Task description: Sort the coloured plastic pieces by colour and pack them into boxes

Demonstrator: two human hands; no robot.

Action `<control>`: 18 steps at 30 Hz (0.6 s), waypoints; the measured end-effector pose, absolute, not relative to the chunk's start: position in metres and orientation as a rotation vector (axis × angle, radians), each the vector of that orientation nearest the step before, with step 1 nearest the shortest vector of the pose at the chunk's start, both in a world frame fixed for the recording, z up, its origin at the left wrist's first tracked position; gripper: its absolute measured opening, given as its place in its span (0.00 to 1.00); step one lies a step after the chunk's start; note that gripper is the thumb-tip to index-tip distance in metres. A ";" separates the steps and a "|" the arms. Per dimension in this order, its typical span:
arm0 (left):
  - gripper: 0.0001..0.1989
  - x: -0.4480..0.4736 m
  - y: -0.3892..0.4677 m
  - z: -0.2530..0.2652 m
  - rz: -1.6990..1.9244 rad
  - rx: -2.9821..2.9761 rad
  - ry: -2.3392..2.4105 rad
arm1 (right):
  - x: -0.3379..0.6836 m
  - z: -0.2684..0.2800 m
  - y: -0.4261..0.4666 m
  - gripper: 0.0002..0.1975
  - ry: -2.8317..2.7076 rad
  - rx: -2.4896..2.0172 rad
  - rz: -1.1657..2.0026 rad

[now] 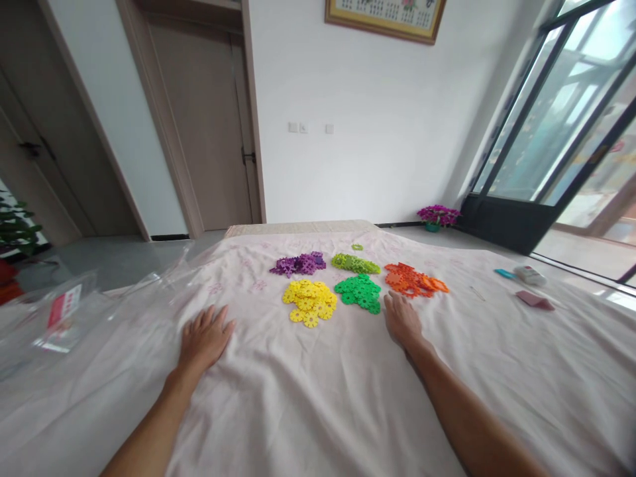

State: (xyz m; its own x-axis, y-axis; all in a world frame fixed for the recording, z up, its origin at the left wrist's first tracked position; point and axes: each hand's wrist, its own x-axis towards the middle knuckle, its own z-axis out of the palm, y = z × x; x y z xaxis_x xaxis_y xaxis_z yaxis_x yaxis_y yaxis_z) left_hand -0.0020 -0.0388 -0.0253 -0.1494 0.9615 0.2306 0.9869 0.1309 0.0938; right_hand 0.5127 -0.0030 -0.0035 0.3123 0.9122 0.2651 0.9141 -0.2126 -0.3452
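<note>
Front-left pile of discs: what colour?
Yellow; the front-left pile shows in the head view, the only one here.

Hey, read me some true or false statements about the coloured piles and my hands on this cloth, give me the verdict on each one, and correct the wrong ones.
1. The left hand rests palm down on the cloth. True.
2. The green pile sits between the yellow pile and the orange pile. True.
3. The orange pile is the leftmost pile. False: it is the rightmost.
4. The right hand is nearer the green pile than the purple pile. True.
5. The yellow pile lies farther back than the purple pile. False: the purple pile lies farther back.
6. The left hand is between the yellow and green piles. False: it is left of all the piles.
</note>
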 end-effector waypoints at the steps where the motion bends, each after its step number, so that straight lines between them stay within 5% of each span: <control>1: 0.30 -0.002 -0.039 -0.024 -0.334 -1.971 -2.262 | 0.513 -0.004 -0.003 0.27 -1.629 -2.150 0.000; 18: 0.25 -0.013 -0.038 -0.026 -0.520 -2.013 -2.185 | 0.515 -0.007 -0.008 0.27 -1.661 -2.042 0.034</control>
